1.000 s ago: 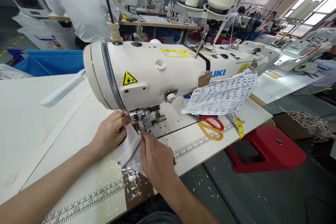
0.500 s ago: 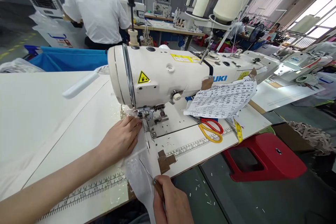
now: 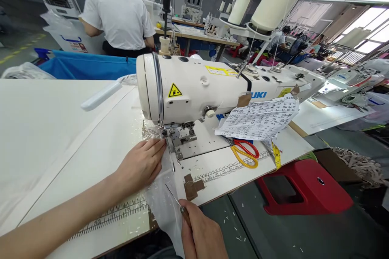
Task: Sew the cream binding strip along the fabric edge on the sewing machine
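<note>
My left hand [image 3: 140,166] lies flat on a piece of white fabric [image 3: 164,204] on the sewing table, its fingertips just left of the presser foot [image 3: 170,137] of a cream Juki sewing machine [image 3: 212,85]. The fabric runs from under the needle area down over the table's front edge. My right hand [image 3: 202,232] is at that front edge, gripping a thin pointed metal tool [image 3: 174,199] whose tip aims up and left over the fabric.
Red and yellow scissors [image 3: 244,154], a yellow tape measure [image 3: 276,156] and a written paper sheet [image 3: 261,119] lie right of the machine. A red stool [image 3: 306,188] stands below. A person in a white shirt [image 3: 120,16] works behind a blue bin [image 3: 88,68].
My right hand has drawn back from the needle area to the table's front edge with the tool. The fabric now hangs over the edge. My left hand stays on it.
</note>
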Tool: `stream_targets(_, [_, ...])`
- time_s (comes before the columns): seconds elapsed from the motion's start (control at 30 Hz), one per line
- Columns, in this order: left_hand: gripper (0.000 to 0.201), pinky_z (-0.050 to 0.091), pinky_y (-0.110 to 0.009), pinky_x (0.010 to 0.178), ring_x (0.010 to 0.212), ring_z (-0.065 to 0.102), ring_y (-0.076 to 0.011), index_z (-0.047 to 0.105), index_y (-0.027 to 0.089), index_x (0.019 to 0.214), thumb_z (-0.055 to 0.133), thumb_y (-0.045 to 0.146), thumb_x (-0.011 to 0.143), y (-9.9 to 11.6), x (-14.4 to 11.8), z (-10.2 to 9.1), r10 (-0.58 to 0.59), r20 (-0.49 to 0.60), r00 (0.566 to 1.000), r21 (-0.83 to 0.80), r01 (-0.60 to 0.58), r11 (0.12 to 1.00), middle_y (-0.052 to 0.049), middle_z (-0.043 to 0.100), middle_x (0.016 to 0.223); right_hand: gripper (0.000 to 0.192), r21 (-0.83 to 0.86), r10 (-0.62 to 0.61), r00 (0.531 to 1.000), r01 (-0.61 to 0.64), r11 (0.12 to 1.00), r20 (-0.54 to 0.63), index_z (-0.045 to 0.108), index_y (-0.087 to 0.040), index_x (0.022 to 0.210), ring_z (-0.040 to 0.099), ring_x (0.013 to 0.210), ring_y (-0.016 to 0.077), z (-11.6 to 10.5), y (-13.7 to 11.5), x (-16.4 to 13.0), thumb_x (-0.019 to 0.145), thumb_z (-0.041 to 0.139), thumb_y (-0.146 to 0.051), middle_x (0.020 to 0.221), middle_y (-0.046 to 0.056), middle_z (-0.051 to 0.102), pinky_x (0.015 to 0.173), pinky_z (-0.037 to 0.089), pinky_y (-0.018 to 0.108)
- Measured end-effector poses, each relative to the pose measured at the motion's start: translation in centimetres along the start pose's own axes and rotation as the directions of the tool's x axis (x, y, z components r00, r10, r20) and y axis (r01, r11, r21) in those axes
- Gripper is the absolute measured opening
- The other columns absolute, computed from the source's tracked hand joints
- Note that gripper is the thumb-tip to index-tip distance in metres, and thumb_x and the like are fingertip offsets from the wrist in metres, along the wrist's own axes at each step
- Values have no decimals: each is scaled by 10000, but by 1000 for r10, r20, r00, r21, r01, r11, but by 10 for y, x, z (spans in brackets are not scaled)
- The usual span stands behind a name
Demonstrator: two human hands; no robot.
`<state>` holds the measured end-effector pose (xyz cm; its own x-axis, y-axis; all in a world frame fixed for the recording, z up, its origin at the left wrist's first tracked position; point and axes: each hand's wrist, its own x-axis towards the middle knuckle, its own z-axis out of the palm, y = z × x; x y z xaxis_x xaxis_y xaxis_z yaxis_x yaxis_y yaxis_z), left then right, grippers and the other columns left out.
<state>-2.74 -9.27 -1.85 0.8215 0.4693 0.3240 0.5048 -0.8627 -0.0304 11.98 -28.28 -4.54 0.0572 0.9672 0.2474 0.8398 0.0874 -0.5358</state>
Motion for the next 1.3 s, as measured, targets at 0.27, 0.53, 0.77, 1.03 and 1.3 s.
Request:
stream_targets(0.27, [444, 479, -470, 966, 1238, 512, -327, 601, 88, 1275, 367, 228, 924, 0, -4, 1, -24, 35, 999, -35, 25, 999, -167, 602, 1313, 335, -7, -69, 997, 69, 998, 20, 504, -176, 1226, 661, 556, 156, -13, -1, 12, 928, 360, -124, 817, 52, 721, 513, 502, 217])
stream_targets(0.53, [476, 408, -458, 1038, 1286, 465, -327, 554, 50, 1308, 326, 226, 929, 8, -7, 2, -63, 46, 997, 28, 61, 998, -187, 560, 1356, 356, -26, -93, 995, 94, 995, 47, 493, -148, 1219, 676, 649, 158, -19, -3, 20, 899, 353, -80, 989, 81, 721, 535, 494, 227])
stream_targets(0.77, [476, 303, -454, 1120, 1328, 421, -300, 533, 66, 1324, 309, 196, 925, 18, -15, 5, -50, -4, 999, 17, 50, 999, -169, 541, 1382, 311, -54, -118, 993, 117, 992, -20, 515, -139, 1160, 695, 690, 157, -21, -9, 31, 936, 302, -103, 953, 78, 726, 546, 484, 235])
stream_targets(1.03, [453, 343, -452, 1092, 1300, 438, -301, 569, 45, 1281, 311, 172, 931, 23, -16, -1, -27, -10, 1000, -36, 27, 999, -184, 558, 1351, 342, -93, -75, 997, 75, 993, -3, 486, -186, 1156, 696, 665, 161, -20, -11, 36, 864, 351, -69, 920, 25, 718, 499, 447, 249])
stream_targets(1.3, [459, 296, -476, 1129, 1303, 429, -291, 559, 37, 1295, 291, 185, 953, 15, -14, -1, -27, 15, 1000, -49, 28, 998, -175, 562, 1345, 321, -119, -79, 997, 81, 990, 20, 491, -178, 1141, 692, 669, 182, -17, -12, 47, 870, 353, -77, 901, 36, 706, 503, 438, 274])
